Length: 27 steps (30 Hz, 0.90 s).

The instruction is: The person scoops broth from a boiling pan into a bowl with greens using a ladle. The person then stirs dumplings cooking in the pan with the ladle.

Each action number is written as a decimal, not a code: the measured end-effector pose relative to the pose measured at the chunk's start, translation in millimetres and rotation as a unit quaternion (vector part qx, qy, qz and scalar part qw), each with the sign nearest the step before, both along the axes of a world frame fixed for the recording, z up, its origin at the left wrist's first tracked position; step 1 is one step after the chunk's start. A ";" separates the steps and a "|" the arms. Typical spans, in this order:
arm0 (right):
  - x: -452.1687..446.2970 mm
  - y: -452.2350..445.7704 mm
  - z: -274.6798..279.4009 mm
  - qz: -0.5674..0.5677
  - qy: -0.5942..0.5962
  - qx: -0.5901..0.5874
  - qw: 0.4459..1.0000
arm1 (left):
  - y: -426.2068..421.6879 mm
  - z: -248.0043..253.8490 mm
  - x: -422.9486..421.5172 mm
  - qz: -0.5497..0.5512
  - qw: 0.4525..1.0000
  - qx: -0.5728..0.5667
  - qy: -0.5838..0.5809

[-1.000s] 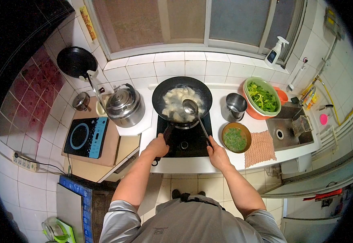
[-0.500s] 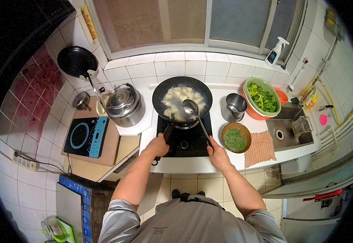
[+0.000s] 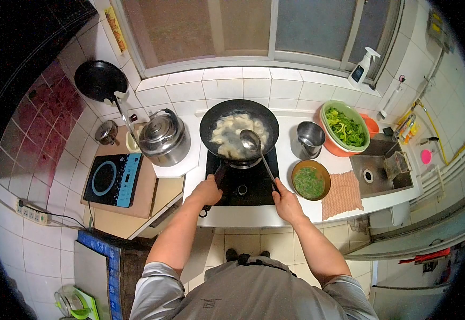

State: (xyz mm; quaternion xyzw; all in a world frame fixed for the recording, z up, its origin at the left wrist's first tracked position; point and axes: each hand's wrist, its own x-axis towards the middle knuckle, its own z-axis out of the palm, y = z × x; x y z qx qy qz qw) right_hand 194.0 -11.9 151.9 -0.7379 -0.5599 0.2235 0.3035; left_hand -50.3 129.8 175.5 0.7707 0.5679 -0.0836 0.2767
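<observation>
A black wok (image 3: 211, 114) sits on the cooktop (image 3: 243, 194), with pale dumplings (image 3: 232, 128) in cloudy liquid inside. My left hand (image 3: 207, 192) is closed around the wok's dark handle (image 3: 220, 173). In my right hand (image 3: 285, 201) is the long handle of a metal ladle (image 3: 250, 140); its bowl rests among the dumplings on the wok's right side. Just right of that hand stands a brown bowl (image 3: 326, 181) holding chopped greens in liquid. Behind the bowl is a steel pot (image 3: 310, 137).
A steel kettle (image 3: 163, 140) and an induction plate (image 3: 113, 180) are on the left. To the right are a basin of leafy greens (image 3: 344, 126), a pink cloth (image 3: 342, 196) and the sink (image 3: 387, 184). A spray bottle (image 3: 361, 69) stands on the window ledge.
Some dumplings have shifted in the wok, leaving more bare liquid around the ladle bowl. Both hands keep their grips and hardly move.
</observation>
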 end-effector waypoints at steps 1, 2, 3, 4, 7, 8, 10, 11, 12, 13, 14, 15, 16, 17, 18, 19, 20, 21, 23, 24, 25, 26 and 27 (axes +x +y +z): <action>-0.4 0.1 1.0 -0.001 -0.002 -0.003 1.000 | -0.1 -0.2 -0.2 0.002 1.000 0.000 -0.003; -0.8 0.1 2.0 -0.002 -0.004 -0.005 1.000 | -0.4 0.4 0.0 0.003 1.000 -0.001 -0.001; -1.0 0.0 3.3 -0.002 -0.003 -0.010 1.000 | -0.9 2.0 0.4 0.003 1.000 -0.003 0.000; -1.2 -0.3 4.5 -0.003 -0.001 -0.014 1.000 | -1.4 3.7 0.8 0.004 1.000 -0.004 0.001; -1.7 -0.3 6.6 -0.003 0.002 -0.023 1.000 | -3.4 9.7 1.9 0.005 1.000 -0.011 0.005; -1.7 -0.4 6.6 -0.003 0.002 -0.025 1.000 | -3.1 8.8 1.8 0.004 1.000 -0.011 0.005; -0.9 -0.5 3.2 -0.002 0.001 -0.019 1.000 | -2.3 6.6 1.4 0.002 1.000 -0.011 0.005; -0.6 -0.4 2.1 -0.002 0.000 -0.016 1.000 | -2.1 6.8 1.5 0.003 1.000 -0.014 0.007; -0.7 -0.4 2.8 -0.002 0.000 -0.020 1.000 | -2.3 7.9 1.9 0.003 1.000 -0.017 0.009; -0.8 -0.5 3.9 -0.002 0.000 -0.023 1.000 | -2.6 8.9 2.2 0.003 1.000 -0.020 0.011; -0.8 -0.5 4.6 -0.002 0.001 -0.027 1.000 | -3.0 9.7 2.4 0.003 1.000 -0.019 0.011; -0.8 -0.4 4.7 -0.002 0.001 -0.029 1.000 | -3.4 10.5 2.5 0.003 1.000 -0.019 0.010; -0.8 -0.3 4.7 -0.002 0.002 -0.031 1.000 | -3.6 10.8 2.5 0.003 1.000 -0.018 0.010; -0.9 -0.3 4.7 -0.002 0.002 -0.033 0.999 | -3.6 10.3 2.4 0.004 1.000 -0.016 0.008; -1.1 -0.4 5.3 -0.003 0.003 -0.034 0.999 | -3.8 9.6 2.1 0.005 1.000 -0.013 0.005; -1.5 -0.5 6.3 -0.004 0.003 -0.036 0.999 | -3.8 8.9 1.9 0.007 1.000 -0.011 0.003; -1.8 -0.4 6.8 -0.005 0.004 -0.039 0.999 | -3.6 8.2 1.7 0.006 1.000 -0.009 0.002; -1.6 -0.2 6.6 -0.006 0.003 -0.037 0.999 | -3.5 7.5 1.6 0.005 1.000 -0.007 0.000; -1.3 0.0 6.1 -0.006 0.001 -0.035 0.999 | -3.9 6.8 1.3 0.004 1.000 -0.005 -0.003; -1.4 -0.2 7.7 -0.007 0.001 -0.038 0.999 | -3.8 6.9 1.0 0.003 1.000 -0.004 -0.005; -1.5 -0.7 10.7 -0.008 0.002 -0.041 0.999 | -3.9 6.9 0.8 0.003 1.000 -0.003 -0.008; -1.5 -0.8 12.4 -0.008 0.002 -0.044 0.999 | -3.8 5.9 0.5 0.002 1.000 -0.002 -0.009; -1.4 -0.4 12.6 -0.006 0.004 -0.028 1.000 | -2.9 4.3 -0.7 0.001 1.000 -0.002 -0.011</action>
